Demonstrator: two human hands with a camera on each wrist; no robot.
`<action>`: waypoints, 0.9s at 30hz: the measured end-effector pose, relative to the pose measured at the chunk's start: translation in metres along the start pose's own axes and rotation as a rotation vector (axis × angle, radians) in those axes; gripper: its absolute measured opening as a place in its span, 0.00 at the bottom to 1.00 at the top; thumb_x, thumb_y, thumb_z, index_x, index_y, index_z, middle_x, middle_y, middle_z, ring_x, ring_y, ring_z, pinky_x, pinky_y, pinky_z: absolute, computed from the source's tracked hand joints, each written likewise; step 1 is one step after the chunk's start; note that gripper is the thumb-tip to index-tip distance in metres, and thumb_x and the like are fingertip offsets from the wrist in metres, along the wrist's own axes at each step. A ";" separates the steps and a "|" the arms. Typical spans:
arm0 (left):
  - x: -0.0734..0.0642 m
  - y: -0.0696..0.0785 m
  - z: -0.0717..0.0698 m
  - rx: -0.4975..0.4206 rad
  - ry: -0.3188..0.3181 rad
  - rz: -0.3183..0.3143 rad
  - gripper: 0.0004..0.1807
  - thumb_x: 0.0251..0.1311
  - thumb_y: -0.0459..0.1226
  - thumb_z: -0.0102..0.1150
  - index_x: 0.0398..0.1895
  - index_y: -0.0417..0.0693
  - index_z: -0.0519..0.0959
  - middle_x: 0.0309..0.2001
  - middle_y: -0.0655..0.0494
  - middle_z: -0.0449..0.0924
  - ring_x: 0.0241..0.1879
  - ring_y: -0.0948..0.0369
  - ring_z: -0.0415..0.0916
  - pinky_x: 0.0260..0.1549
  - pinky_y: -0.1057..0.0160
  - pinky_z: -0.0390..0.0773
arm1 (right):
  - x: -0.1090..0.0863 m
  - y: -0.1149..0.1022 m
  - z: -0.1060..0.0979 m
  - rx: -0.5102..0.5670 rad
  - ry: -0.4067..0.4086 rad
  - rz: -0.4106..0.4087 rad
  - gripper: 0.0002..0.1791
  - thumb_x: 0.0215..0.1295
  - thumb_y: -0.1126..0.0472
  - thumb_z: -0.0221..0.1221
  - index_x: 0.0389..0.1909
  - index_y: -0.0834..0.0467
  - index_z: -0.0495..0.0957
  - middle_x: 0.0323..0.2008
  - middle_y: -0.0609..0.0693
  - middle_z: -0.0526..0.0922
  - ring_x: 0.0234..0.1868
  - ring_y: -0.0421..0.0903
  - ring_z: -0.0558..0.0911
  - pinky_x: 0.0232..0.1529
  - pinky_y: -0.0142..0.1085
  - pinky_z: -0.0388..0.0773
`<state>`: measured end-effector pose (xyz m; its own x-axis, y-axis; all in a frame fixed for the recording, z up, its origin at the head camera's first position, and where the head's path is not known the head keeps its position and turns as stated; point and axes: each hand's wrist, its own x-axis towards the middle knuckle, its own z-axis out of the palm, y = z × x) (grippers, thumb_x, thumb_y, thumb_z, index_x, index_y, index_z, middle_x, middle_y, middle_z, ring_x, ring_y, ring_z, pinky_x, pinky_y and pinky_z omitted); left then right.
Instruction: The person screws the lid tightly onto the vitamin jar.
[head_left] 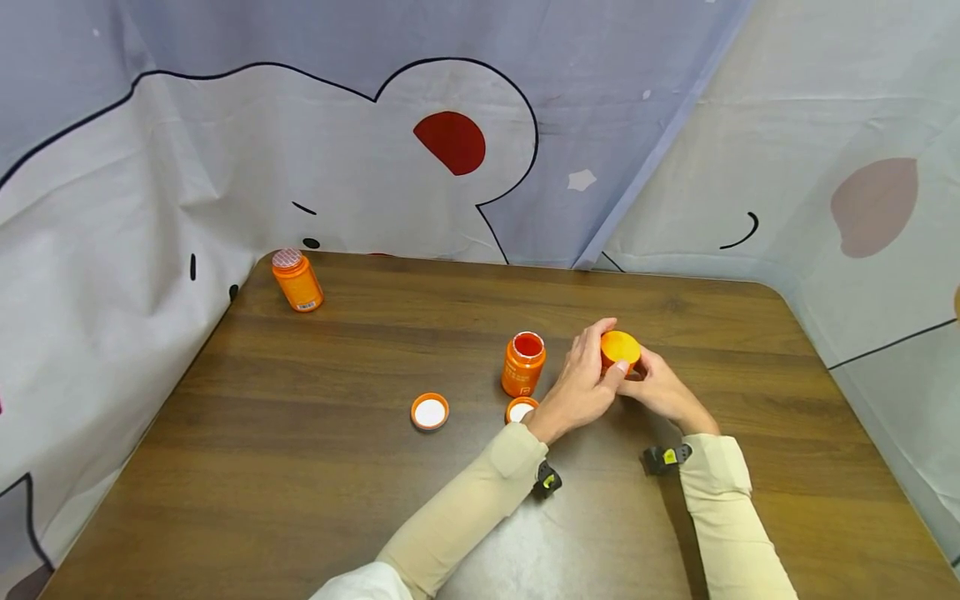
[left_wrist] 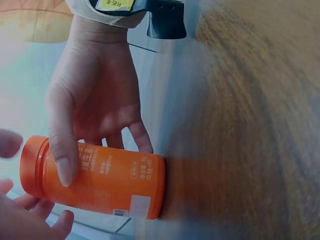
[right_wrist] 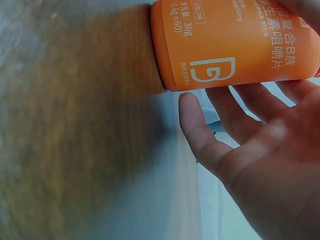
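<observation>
An orange bottle (left_wrist: pixel 107 185) with white lettering stands upright at the table's right, its orange cap (head_left: pixel 620 348) on. My right hand (head_left: pixel 663 392) grips the bottle's body, thumb on one side and fingers around the back. In the left wrist view that thumb (left_wrist: pixel 62 150) lies across the label. My left hand (head_left: pixel 581 383) curls around the cap from the left, thumb at the near side of its rim. The left fingertips (left_wrist: pixel 57 225) show beside the cap and upper body. In the right wrist view, the right fingers (right_wrist: pixel 240 115) run behind the bottle.
Left of my left hand stands an uncapped orange bottle (head_left: pixel 523 367), its mouth showing red. Two orange caps lie liner up: one cap (head_left: pixel 430 412) further left, another cap (head_left: pixel 521 408) partly behind my left wrist. A bottle with a patterned top (head_left: pixel 297 282) stands far left. Curtains hang behind.
</observation>
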<state>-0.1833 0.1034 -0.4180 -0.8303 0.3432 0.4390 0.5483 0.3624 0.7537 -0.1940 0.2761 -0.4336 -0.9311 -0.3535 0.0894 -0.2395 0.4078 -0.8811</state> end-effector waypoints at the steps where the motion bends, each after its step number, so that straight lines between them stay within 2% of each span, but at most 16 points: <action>1: 0.000 0.001 0.000 -0.001 0.022 0.002 0.32 0.59 0.41 0.54 0.65 0.47 0.54 0.59 0.53 0.63 0.56 0.59 0.62 0.56 0.64 0.63 | 0.000 0.000 0.000 -0.005 0.002 -0.004 0.26 0.55 0.67 0.60 0.55 0.67 0.66 0.45 0.48 0.74 0.43 0.38 0.75 0.47 0.27 0.71; 7: 0.000 0.007 0.001 0.016 0.190 -0.054 0.37 0.46 0.45 0.68 0.58 0.47 0.60 0.52 0.53 0.67 0.52 0.59 0.64 0.51 0.67 0.67 | 0.000 0.001 0.000 -0.029 0.007 0.004 0.26 0.55 0.67 0.60 0.55 0.67 0.66 0.44 0.49 0.75 0.42 0.39 0.75 0.46 0.26 0.70; 10: 0.000 0.008 0.001 0.030 0.223 -0.078 0.37 0.45 0.44 0.70 0.56 0.46 0.62 0.49 0.54 0.68 0.50 0.60 0.66 0.51 0.68 0.68 | 0.000 0.000 0.000 -0.015 0.000 0.014 0.26 0.55 0.67 0.61 0.55 0.67 0.66 0.44 0.49 0.74 0.42 0.40 0.75 0.46 0.26 0.71; 17: 0.001 0.005 0.001 0.033 0.181 -0.046 0.34 0.48 0.41 0.68 0.57 0.44 0.62 0.51 0.53 0.69 0.50 0.59 0.68 0.53 0.69 0.66 | 0.001 -0.002 -0.001 0.006 -0.011 0.026 0.28 0.55 0.66 0.61 0.57 0.65 0.65 0.47 0.51 0.72 0.45 0.40 0.73 0.48 0.25 0.70; 23: 0.000 0.006 -0.002 0.112 0.094 -0.015 0.30 0.54 0.39 0.63 0.58 0.44 0.61 0.53 0.52 0.69 0.50 0.58 0.68 0.52 0.68 0.67 | 0.000 -0.003 0.000 0.022 -0.015 0.038 0.27 0.55 0.67 0.61 0.57 0.66 0.65 0.46 0.52 0.72 0.44 0.41 0.74 0.48 0.28 0.71; 27: 0.001 0.006 -0.005 0.156 0.040 0.016 0.29 0.56 0.38 0.60 0.59 0.45 0.60 0.53 0.52 0.70 0.49 0.58 0.68 0.48 0.66 0.68 | 0.000 -0.002 0.000 0.012 -0.010 0.039 0.26 0.55 0.67 0.61 0.55 0.65 0.66 0.45 0.51 0.73 0.45 0.41 0.74 0.49 0.28 0.70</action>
<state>-0.1816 0.1018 -0.4111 -0.8232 0.3161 0.4716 0.5673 0.4888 0.6627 -0.1934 0.2753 -0.4314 -0.9370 -0.3457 0.0502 -0.1993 0.4111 -0.8895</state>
